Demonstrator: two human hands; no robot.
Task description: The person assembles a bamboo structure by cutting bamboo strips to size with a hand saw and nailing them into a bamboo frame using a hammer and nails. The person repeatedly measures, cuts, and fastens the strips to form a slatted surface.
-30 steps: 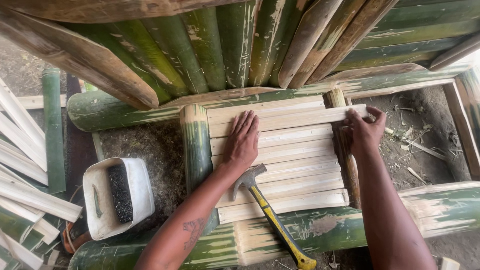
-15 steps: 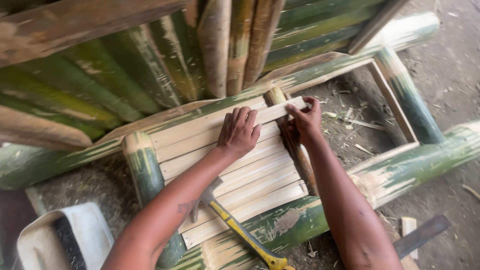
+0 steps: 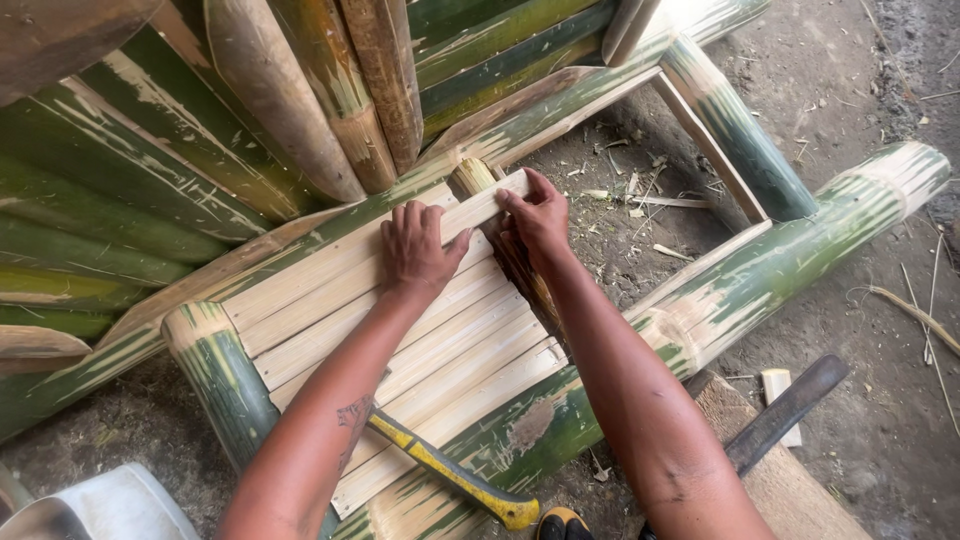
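Bamboo slat [image 3: 480,212] pinched by right hand [image 3: 540,215] | left hand [image 3: 418,248] flat, open | hammer [image 3: 450,475] head hidden

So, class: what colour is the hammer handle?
Yellow with black, on the hammer handle, in the head view.

Hammer with yellow handle [image 3: 455,478] lies across the lower slats, head hidden under an arm. Dark flat blade [image 3: 786,413] rests on a wooden block [image 3: 800,492] at lower right. White plastic container [image 3: 110,506] at bottom left. Leaning green bamboo poles [image 3: 300,100] behind. Bare dirt ground [image 3: 870,90] with scattered splinters.
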